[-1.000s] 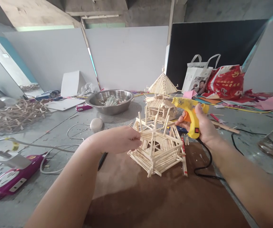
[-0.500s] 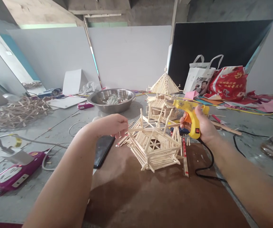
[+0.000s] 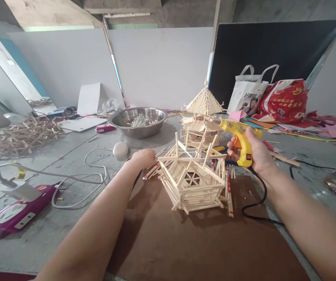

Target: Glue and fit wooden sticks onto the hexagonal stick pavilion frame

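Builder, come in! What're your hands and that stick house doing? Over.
Right hand holding yellow glue gun. Left hand beside loose sticks, grip hidden. Stick house standing on brown board. Black cord right of it, might snag.

- Gray surface (image 3: 39, 249) spanning the frame
- Brown board (image 3: 203, 249), lower centre, bearing a hexagonal stick frame (image 3: 200, 191)
- Steel basin (image 3: 140, 132), above centre
- Magenta power strip (image 3: 18, 215), lower left
- Strip heap (image 3: 33, 137), left

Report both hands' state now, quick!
Left hand: by the loose sticks; fingers mostly hidden, grip can't be told.
Right hand: closed, holding the glue gun.
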